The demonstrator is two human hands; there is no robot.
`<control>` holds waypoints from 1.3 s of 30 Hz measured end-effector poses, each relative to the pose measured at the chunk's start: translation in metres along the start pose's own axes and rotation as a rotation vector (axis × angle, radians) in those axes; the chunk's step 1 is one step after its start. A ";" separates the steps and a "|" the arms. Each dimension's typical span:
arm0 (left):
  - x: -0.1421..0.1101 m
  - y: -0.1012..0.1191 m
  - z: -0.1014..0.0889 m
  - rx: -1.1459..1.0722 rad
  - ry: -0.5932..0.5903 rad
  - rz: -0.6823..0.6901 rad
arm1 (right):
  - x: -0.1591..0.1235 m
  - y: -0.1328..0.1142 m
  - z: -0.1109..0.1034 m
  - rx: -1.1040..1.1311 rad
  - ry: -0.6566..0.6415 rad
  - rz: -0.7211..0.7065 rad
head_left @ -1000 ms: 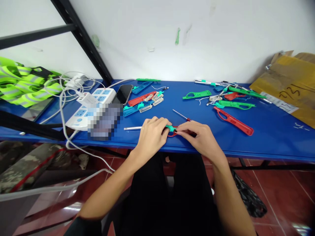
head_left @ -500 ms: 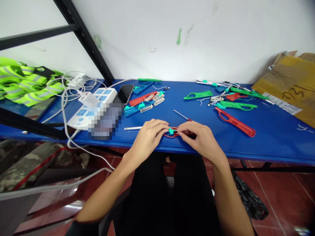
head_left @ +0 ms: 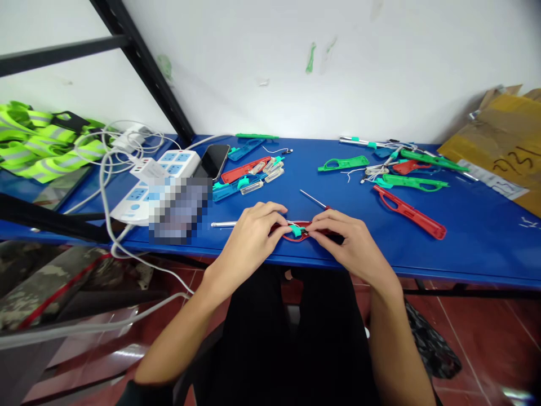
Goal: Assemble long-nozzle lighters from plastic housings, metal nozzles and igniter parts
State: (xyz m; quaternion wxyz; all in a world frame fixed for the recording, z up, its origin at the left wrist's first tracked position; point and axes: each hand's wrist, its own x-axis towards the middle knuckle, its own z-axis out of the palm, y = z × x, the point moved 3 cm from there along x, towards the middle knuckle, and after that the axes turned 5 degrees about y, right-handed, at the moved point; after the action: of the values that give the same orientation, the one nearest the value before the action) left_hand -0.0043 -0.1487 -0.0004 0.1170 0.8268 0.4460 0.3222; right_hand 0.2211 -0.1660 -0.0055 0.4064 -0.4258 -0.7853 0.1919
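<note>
At the table's front edge lies a red lighter casing half [head_left: 296, 238], largely covered by my hands. A teal trigger [head_left: 297, 230] sits in its looped part, and a thin white wire passes above it. My left hand [head_left: 257, 228] is closed, thumb and fingertips on the trigger's left side. On the other side, my right hand [head_left: 344, 234] pinches at a small dark part by the trigger; its fingertips mostly hide it. A metal tube [head_left: 223, 224] sticks out to the left from under my left hand. Behind my right hand lies a screwdriver [head_left: 315, 199].
Loose lighter parts [head_left: 249, 177] and a phone [head_left: 214, 160] lie back left, beside a white power strip [head_left: 169, 175] with cables. More casings and tubes, including a red casing [head_left: 409, 211], lie at right. A cardboard box [head_left: 499, 146] stands far right; a black shelf post [head_left: 147, 62] rises at left.
The view has shifted slightly. Both hands stay at the red casing, with only small finger movements around the teal trigger.
</note>
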 end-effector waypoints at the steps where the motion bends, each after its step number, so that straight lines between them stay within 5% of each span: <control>1: 0.000 0.001 0.000 -0.002 -0.002 0.003 | 0.000 0.000 0.000 -0.002 -0.001 0.000; 19: -0.004 0.009 0.005 0.147 0.132 0.157 | 0.000 0.000 -0.001 0.014 -0.010 0.091; 27: -0.004 0.007 0.011 0.127 0.172 0.102 | 0.001 -0.004 -0.001 -0.024 -0.056 0.050; 39: -0.005 0.008 0.006 0.042 0.086 0.135 | 0.002 -0.002 0.003 -0.143 -0.039 -0.007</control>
State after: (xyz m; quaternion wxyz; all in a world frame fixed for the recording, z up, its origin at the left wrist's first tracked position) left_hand 0.0027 -0.1568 -0.0029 0.0583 0.8425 0.4007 0.3553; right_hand 0.2166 -0.1652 -0.0048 0.3604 -0.4472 -0.8062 0.1422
